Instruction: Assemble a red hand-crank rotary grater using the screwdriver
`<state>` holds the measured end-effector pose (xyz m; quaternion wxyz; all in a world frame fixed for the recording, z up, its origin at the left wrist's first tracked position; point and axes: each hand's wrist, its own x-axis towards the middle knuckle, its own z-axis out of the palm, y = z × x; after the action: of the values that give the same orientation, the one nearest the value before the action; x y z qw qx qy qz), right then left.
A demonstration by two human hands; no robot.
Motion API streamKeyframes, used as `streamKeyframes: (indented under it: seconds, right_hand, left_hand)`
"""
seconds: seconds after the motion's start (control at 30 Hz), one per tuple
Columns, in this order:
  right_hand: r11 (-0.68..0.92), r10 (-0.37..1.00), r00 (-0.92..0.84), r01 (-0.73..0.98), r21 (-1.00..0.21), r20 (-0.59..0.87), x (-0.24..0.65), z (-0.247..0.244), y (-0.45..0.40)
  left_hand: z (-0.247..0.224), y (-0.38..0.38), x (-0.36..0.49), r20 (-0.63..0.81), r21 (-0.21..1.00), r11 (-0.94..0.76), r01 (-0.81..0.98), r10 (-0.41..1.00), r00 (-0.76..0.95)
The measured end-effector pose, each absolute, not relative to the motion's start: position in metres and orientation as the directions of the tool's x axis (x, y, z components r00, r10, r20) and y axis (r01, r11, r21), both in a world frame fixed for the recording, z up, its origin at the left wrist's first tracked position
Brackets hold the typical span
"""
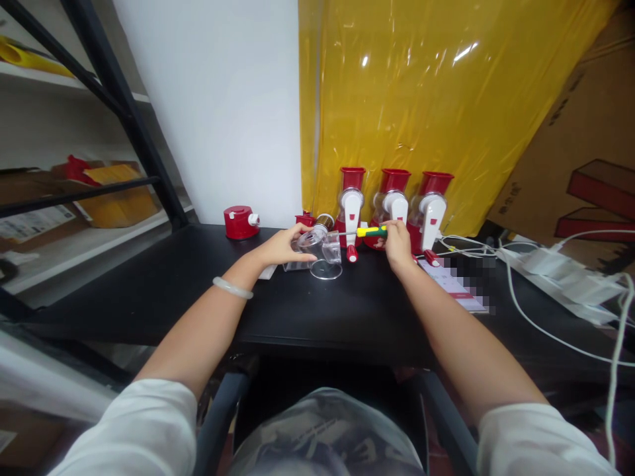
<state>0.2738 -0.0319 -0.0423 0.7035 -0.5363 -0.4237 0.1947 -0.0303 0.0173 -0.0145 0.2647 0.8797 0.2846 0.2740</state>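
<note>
My left hand (288,246) is closed around the left side of a clear plastic housing (331,247), which rests on the black table. In my right hand (398,241) is a screwdriver with a yellow and green handle (371,232). Its shaft points left, and the tip meets or overlaps the right end of the clear housing; exact contact cannot be made out. Behind the housing lies a ribbed metallic drum (325,223), beside a small red part (304,219).
Three red and white crank machines (352,205) stand at the back of the black table (317,317). A red base (241,223) sits back left. A printed sheet (454,287), white cables and a power strip (560,281) lie on the right. Shelves stand at left.
</note>
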Motion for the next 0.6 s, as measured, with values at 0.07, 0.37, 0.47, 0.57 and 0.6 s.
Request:
streamKeyframes:
  seconds: [0.07, 0.37, 0.47, 0.57, 0.6]
  right_hand:
    - [0.327, 0.723, 0.570, 0.216, -0.920, 0.391, 0.2746, -0.0430, -0.0318]
    - [0.347, 0.730, 0.560, 0.190, -0.919, 0.392, 0.2752, -0.0448, -0.0312]
    - [0.380, 0.762, 0.539, 0.077, -0.922, 0.359, 0.2738, -0.0438, -0.0311]
    - [0.386, 0.762, 0.542, 0.059, -0.920, 0.354, 0.2731, -0.0431, -0.0307]
    - [0.389, 0.753, 0.549, 0.074, -0.918, 0.363, 0.2732, -0.0432, -0.0304]
  left_hand:
    - [-0.0140, 0.0168, -0.0303, 0.321, 0.621, -0.692, 0.369, 0.654, 0.685]
    - [-0.0143, 0.0168, -0.0295, 0.305, 0.634, -0.675, 0.378, 0.667, 0.679]
    - [-0.0144, 0.0170, -0.0300, 0.314, 0.624, -0.686, 0.373, 0.658, 0.684]
    - [-0.0140, 0.0164, -0.0303, 0.318, 0.617, -0.692, 0.374, 0.654, 0.686]
    - [-0.0139, 0.0162, -0.0303, 0.317, 0.617, -0.691, 0.376, 0.655, 0.686]
